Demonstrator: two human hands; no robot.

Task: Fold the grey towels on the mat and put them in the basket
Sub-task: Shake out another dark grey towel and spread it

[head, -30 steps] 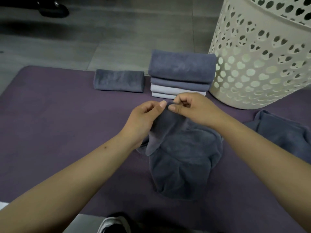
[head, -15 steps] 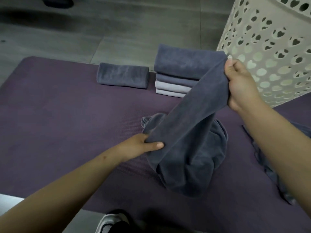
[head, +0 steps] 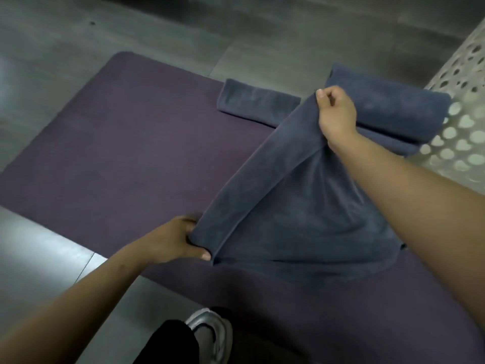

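Stretching towel [head: 301,206] edge, mat [head: 144,153] left open

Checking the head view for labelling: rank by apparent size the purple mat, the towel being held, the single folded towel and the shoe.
1. Purple mat
2. Held towel
3. Single folded towel and shoe look alike; the shoe is nearer, so unranked.

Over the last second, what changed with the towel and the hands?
The left hand and right hand, which pinched the dark grey towel close together, have pulled apart along one edge: left toward the person, right up toward the cream perforated basket. The towel now hangs stretched, not crumpled. Both grips held; the folded grey towels stayed on the purple mat.
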